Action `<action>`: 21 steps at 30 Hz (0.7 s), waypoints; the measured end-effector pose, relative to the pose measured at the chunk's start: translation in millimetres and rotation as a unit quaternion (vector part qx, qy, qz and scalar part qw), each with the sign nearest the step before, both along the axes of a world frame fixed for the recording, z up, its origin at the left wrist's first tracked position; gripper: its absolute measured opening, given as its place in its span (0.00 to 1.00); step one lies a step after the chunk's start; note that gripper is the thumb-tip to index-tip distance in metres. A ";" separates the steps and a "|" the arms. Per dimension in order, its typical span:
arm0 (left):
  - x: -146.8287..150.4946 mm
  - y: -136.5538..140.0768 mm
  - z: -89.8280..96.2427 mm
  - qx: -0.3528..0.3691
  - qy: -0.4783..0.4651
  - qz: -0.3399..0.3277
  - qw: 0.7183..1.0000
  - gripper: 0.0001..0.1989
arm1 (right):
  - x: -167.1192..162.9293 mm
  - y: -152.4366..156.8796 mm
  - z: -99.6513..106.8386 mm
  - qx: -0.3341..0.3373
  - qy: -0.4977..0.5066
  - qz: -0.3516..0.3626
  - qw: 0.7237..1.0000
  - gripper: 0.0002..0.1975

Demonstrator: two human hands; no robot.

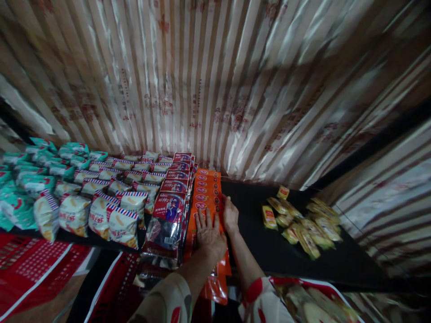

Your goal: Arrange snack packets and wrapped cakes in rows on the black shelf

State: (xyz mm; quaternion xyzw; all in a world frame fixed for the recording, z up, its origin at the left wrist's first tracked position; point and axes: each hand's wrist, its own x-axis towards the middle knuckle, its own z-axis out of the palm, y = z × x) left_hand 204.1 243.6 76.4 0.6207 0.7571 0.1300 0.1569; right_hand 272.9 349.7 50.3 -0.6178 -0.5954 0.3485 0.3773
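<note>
A row of overlapping orange snack packets (206,184) runs front to back on a black shelf. My left hand (210,235) lies palm down on top of these packets, fingers spread. Against their right edge rests my right hand (230,215), loosely bent, with some of its fingers hidden from me. Both hands touch the row without wrapping around a packet. Immediately left stands a matching row of dark red packets (170,202). At the front, one orange packet (215,287) hangs over the shelf edge.
White snack bags (123,222) and teal bags (37,184) fill the left of the shelf (249,242). Small yellow packets (308,224) lie loose at right. Red baskets (37,269) stand below the front edge. A striped curtain (188,76) hangs behind.
</note>
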 end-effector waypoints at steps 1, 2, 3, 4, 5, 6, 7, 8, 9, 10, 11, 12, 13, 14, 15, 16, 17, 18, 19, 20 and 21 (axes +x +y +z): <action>-0.3 0.5 0.6 -0.005 -0.004 0.005 1.000 0.31 | -1.0 0.0 -0.3 0.002 -0.010 0.002 1.000 0.35; -0.9 0.8 0.2 -0.006 -0.008 0.008 1.000 0.31 | -2.0 0.2 -0.9 0.006 -0.022 0.004 1.000 0.34; -1.6 1.0 -0.8 -0.004 -0.010 0.007 1.000 0.31 | -2.8 0.5 -1.6 0.011 -0.035 0.006 0.999 0.33; -2.4 1.0 -2.4 -0.001 -0.011 0.004 1.000 0.31 | -3.7 0.8 -2.3 0.015 -0.049 0.009 0.999 0.32; -3.2 1.0 -3.9 0.002 -0.010 0.001 1.000 0.31 | -4.6 1.2 -2.5 0.021 -0.068 0.013 0.997 0.30; -3.8 1.0 -5.3 0.002 -0.009 -0.003 1.000 0.31 | -5.8 1.6 -2.1 0.033 -0.096 0.019 0.995 0.29; -4.2 0.9 -6.1 0.001 -0.007 -0.007 1.000 0.31 | -7.4 2.4 -0.9 0.054 -0.131 0.029 0.990 0.27; -4.5 0.8 -6.3 0.000 -0.006 -0.008 1.000 0.31 | -9.7 3.6 1.3 0.080 -0.174 0.042 0.981 0.26; -4.7 0.8 -5.8 -0.002 -0.003 -0.008 1.000 0.31 | -13.0 5.6 4.4 0.109 -0.220 0.059 0.968 0.25; -4.9 0.9 -5.0 -0.003 0.002 -0.008 1.000 0.31 | -17.5 8.3 8.1 0.133 -0.264 0.080 0.952 0.24; -5.1 1.1 -3.9 -0.004 0.009 -0.009 1.000 0.31 | -23.3 11.8 12.1 0.149 -0.301 0.107 0.936 0.24; -5.3 1.4 -3.1 -0.006 0.017 -0.013 1.000 0.32 | -30.2 15.9 16.0 0.154 -0.329 0.138 0.921 0.24; -5.5 2.0 -3.0 -0.009 0.026 -0.018 0.999 0.32 | -38.2 20.5 19.3 0.151 -0.349 0.169 0.909 0.24; -5.6 2.8 -3.8 -0.015 0.034 -0.025 0.999 0.33 | -46.8 25.1 21.8 0.141 -0.363 0.197 0.900 0.24; -5.6 3.9 -6.0 -0.021 0.042 -0.033 0.998 0.33 | -55.6 29.5 23.1 0.128 -0.374 0.217 0.892 0.24; -5.3 5.3 -9.6 -0.029 0.050 -0.041 0.997 0.33 | -64.0 33.2 23.2 0.114 -0.384 0.226 0.888 0.24; -4.8 6.9 -14.7 -0.034 0.059 -0.046 0.997 0.33 | -71.7 36.2 22.4 0.101 -0.393 0.228 0.885 0.25; -4.1 8.7 -21.0 -0.036 0.066 -0.047 0.996 0.33 | -78.2 38.4 20.8 0.086 -0.402 0.227 0.883 0.25; -3.2 10.5 -28.2 -0.031 0.069 -0.045 0.996 0.32 | -83.3 39.8 19.1 0.071 -0.410 0.226 0.881 0.25; -2.2 12.2 -35.6 -0.013 0.068 -0.035 0.997 0.32 | -87.0 40.8 17.5 0.059 -0.418 0.227 0.878 0.26; -1.3 13.7 -42.7 0.012 0.062 -0.021 0.998 0.31 | -89.4 41.4 16.5 0.049 -0.426 0.230 0.874 0.26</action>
